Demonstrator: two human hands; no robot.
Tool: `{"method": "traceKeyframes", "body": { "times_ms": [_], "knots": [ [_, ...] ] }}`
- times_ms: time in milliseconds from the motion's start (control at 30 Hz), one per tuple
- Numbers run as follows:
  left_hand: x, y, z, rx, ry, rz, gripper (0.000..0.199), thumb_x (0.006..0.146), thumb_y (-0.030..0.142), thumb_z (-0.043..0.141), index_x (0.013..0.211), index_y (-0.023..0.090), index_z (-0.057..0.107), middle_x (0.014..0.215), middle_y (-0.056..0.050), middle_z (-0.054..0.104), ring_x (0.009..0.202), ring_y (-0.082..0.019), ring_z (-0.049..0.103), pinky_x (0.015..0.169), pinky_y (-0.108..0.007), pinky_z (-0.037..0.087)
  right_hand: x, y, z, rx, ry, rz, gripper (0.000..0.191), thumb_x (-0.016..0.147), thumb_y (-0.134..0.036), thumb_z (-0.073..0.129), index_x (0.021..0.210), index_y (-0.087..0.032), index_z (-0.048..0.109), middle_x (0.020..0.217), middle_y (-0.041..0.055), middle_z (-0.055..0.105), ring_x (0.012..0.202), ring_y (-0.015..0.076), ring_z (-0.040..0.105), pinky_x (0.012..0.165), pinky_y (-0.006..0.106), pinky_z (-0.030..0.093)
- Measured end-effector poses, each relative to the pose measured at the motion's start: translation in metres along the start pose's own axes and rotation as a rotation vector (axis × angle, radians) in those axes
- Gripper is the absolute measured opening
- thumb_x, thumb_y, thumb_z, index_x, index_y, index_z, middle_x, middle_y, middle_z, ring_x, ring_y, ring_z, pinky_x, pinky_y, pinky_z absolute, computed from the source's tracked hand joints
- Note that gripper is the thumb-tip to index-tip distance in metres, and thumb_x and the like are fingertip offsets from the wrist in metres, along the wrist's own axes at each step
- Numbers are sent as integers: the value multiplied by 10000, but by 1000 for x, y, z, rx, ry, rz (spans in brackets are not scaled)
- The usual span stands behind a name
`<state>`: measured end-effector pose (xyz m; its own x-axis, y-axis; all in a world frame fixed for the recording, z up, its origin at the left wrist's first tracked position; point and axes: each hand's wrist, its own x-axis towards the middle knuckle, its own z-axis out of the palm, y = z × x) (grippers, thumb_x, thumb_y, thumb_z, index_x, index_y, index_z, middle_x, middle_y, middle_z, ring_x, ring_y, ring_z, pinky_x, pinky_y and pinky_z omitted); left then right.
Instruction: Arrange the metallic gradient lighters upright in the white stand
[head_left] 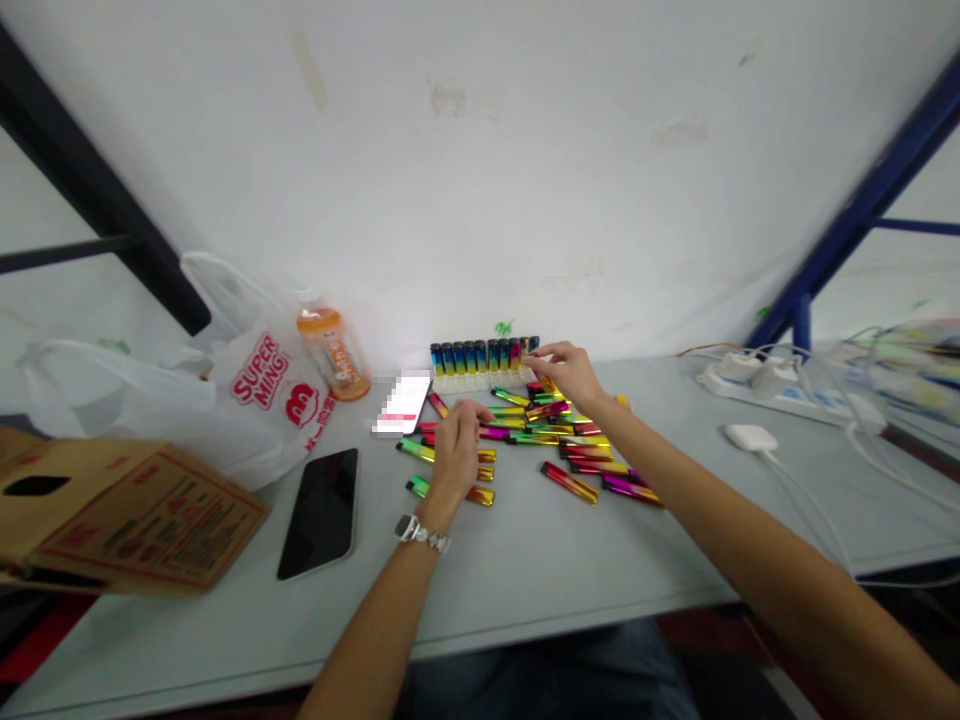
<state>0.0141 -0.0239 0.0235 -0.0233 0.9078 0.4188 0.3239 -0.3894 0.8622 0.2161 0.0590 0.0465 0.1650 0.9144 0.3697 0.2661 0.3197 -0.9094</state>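
Many shiny, two-coloured lighters (570,483) lie scattered over the grey table. Behind them, a pale rack (480,381) against the wall holds a row of upright lighters (469,355), mostly blue and yellow. At the row's right end is my right hand (570,373), its thumb and forefinger pinched on a lighter beside the last upright ones; the fingers partly cover it. My left hand (456,445), wearing a silver-banded watch (422,534), is above the loose lighters at the left of the pile. Its fingers are curled together, and what they hold, if anything, is hidden.
At left are a cardboard box (150,515), a white plastic bag (247,410), an orange drink bottle (334,350) and a dark tablet (321,512). A lit phone (405,403) sits beside the rack. Right: a power strip (795,395), a white charger (751,437) and cables.
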Motion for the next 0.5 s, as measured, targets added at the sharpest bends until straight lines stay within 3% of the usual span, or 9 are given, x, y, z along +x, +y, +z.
{"method": "traceKeyframes", "body": {
  "times_ms": [133, 267, 500],
  "knots": [
    [1, -3, -1, 9, 7, -13, 505, 992, 468, 286, 757, 190, 636, 662, -16, 539, 661, -158, 529, 667, -292, 431, 35, 8, -4, -262, -83, -132, 173, 695, -313, 755, 770, -158, 736, 697, 33, 683, 602, 150, 572, 629, 300, 452],
    [2, -4, 0, 20, -8, -18, 484, 985, 481, 314, 751, 195, 627, 692, -22, 568, 687, -159, 546, 666, -286, 428, 58, 21, -4, -371, -121, -217, 120, 707, -183, 712, 822, -151, 718, 748, 33, 704, 641, 150, 608, 692, 307, 480],
    [2, -5, 0, 37, -20, -26, 476, 984, 474, 319, 753, 197, 630, 701, -23, 573, 700, -159, 553, 664, -281, 425, 80, 36, -2, -508, -207, -301, 110, 738, -156, 684, 834, -139, 736, 745, 30, 704, 705, 161, 622, 753, 306, 475]
  ]
}}
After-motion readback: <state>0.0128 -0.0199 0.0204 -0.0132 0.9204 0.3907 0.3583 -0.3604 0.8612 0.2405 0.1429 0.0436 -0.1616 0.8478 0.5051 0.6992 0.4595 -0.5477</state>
